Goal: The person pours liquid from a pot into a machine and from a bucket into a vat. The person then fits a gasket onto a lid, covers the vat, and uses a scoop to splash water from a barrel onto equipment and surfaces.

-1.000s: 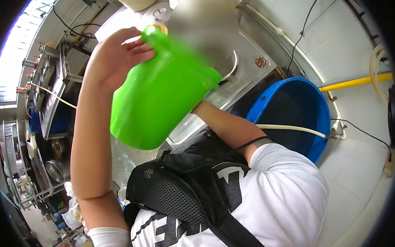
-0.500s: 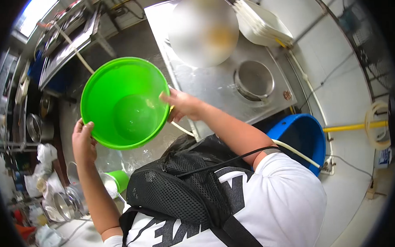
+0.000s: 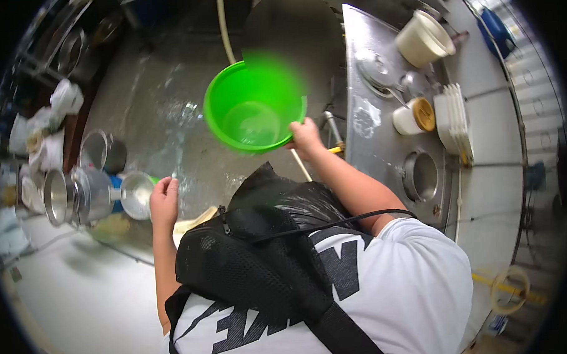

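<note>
A moment ago both hands held the green bucket; now only the right hand does, fingers curled around its rim. The bucket is in the upper middle, and I can't tell if its shiny bottom holds water. The left hand is away at the left, fingers bent close; I can't tell if it holds anything. A steel pot and cream tub stand on the right surface.
</note>
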Demonstrator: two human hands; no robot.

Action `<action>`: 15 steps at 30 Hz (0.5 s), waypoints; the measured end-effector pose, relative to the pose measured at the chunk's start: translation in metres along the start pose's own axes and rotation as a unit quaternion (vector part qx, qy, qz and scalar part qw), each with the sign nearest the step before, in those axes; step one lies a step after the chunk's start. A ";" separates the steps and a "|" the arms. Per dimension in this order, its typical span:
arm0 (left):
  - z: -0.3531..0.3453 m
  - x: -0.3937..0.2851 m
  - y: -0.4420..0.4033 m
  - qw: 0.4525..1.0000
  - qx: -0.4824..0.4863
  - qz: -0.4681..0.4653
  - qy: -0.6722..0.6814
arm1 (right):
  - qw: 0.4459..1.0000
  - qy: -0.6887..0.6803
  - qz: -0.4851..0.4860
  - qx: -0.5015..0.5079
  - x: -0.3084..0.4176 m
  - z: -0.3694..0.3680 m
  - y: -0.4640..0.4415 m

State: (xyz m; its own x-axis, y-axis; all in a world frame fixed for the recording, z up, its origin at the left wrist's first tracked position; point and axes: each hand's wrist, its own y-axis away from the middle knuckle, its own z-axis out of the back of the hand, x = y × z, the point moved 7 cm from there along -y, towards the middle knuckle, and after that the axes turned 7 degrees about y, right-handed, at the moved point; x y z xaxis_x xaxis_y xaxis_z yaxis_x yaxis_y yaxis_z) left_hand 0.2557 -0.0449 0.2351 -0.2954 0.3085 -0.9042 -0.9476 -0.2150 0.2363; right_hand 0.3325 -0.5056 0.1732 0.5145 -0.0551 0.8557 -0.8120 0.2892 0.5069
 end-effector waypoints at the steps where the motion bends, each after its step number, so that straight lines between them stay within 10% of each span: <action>1: 0.006 0.024 0.000 1.000 -0.004 0.011 -0.018 | 0.999 -0.003 -0.015 -0.030 -0.001 0.003 -0.010; 7: 0.032 0.105 0.021 0.984 -0.034 0.143 -0.102 | 0.992 -0.072 0.019 -0.102 -0.016 0.001 -0.106; 15: 0.073 0.162 0.021 0.914 -0.017 0.316 -0.255 | 0.993 0.079 -0.013 0.091 -0.019 -0.149 -0.207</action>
State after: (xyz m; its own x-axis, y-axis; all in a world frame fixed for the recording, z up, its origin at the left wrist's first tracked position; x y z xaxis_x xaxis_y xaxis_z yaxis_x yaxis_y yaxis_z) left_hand 0.1791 0.0681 0.1200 -0.8087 0.5029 -0.3052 -0.5666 -0.5262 0.6341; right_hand 0.5318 -0.4225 0.0367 0.5613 0.0953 0.8221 -0.8267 0.1112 0.5515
